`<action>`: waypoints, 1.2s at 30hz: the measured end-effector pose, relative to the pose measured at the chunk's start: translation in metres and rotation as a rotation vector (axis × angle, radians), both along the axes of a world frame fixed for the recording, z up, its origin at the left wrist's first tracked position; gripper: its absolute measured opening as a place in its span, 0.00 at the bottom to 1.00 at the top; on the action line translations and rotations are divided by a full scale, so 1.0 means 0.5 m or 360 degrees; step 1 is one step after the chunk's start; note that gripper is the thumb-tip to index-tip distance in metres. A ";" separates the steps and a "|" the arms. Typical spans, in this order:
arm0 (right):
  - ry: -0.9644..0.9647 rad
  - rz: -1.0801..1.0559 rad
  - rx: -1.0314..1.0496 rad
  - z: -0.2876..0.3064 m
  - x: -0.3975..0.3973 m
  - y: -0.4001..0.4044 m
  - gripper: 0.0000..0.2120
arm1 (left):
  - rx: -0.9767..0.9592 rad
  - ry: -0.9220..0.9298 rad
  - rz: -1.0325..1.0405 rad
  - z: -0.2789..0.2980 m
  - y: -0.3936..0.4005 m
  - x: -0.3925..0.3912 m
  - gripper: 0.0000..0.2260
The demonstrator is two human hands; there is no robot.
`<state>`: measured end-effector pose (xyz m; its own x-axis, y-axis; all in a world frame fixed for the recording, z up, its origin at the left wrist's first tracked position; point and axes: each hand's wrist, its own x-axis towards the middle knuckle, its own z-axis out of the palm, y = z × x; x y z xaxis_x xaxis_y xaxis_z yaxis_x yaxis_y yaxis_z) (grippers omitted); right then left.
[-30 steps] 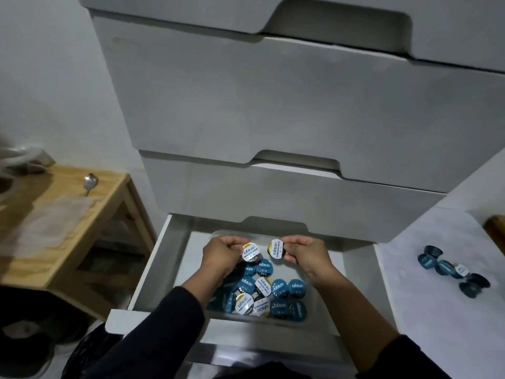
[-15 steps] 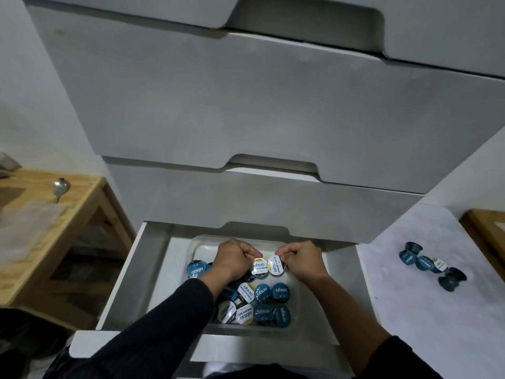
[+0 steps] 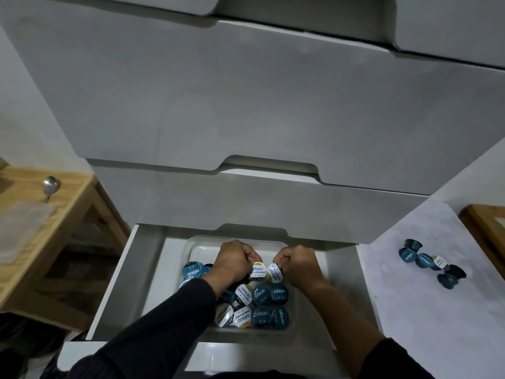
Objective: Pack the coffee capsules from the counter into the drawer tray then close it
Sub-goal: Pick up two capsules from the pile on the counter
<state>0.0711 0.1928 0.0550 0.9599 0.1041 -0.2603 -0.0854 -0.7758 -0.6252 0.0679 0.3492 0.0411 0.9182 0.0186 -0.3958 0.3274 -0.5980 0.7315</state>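
Nearest you, the open white bottom drawer (image 3: pixel 142 269) is pulled out, its front edge at the bottom of view. Inside sits the clear plastic rectangular tray (image 3: pixel 196 243), against the drawer's right half. The near end of the tray is already packed: round blue-lidded and white-lidded coffee capsules in the tray (image 3: pixel 262 305), lids up, touching each other, a few more toward the tray's left wall. The far end of the tray shows bare bottom, so there is room left.

Your hands are over the middle of the tray. Your left hand (image 3: pixel 232 262) has its fingers curled, pinching a white-and-yellow-lidded capsule (image 3: pixel 259 270) by the rim. Your right hand (image 3: pixel 299 265) is likewise clenched round a second white-lidded capsule (image 3: pixel 275 273). The two capsules are just beside each other, tilted, above the packed rows and not yet set down.

Farther right, on the white marbled counter (image 3: pixel 437 310), a small cluster of dark blue capsules on the counter (image 3: pixel 431 262) sits near its far right edge, roughly half a dozen, some on their sides. Exact count is hard to tell.

Judgement: well past halfway. Left to do: place these two, fetch the counter cluster, then push the drawer shut. Above, the other white drawer fronts (image 3: pixel 246 110) are closed.
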 end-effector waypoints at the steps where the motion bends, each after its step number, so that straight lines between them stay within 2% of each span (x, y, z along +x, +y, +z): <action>1: -0.0008 0.0014 -0.0018 -0.003 0.001 0.001 0.11 | 0.0008 -0.0005 -0.0008 -0.001 0.001 0.000 0.13; 15: -0.0013 -0.0020 -0.0037 -0.017 0.001 0.004 0.13 | 0.0008 -0.0056 -0.0044 -0.012 0.009 -0.001 0.13; 23: -0.0066 -0.0017 -0.0074 -0.021 -0.011 0.012 0.11 | 0.0225 -0.0145 -0.0155 -0.001 0.022 -0.020 0.11; 30: -0.0071 0.0063 -0.0220 -0.016 -0.010 0.006 0.13 | 0.0313 -0.0084 -0.0290 -0.002 0.033 -0.021 0.19; 34: -0.0058 0.0124 -0.0277 -0.010 -0.016 0.009 0.14 | 0.0345 -0.0183 -0.0325 0.006 0.037 -0.034 0.19; 36: -0.0072 0.0148 -0.0324 -0.007 -0.018 0.012 0.09 | 0.0368 -0.0235 -0.0330 0.010 0.037 -0.039 0.18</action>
<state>0.0620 0.1988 0.0517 0.9598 0.1422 -0.2419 0.0168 -0.8897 -0.4562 0.0486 0.3678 0.0463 0.9589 -0.1006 -0.2653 0.0823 -0.7963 0.5993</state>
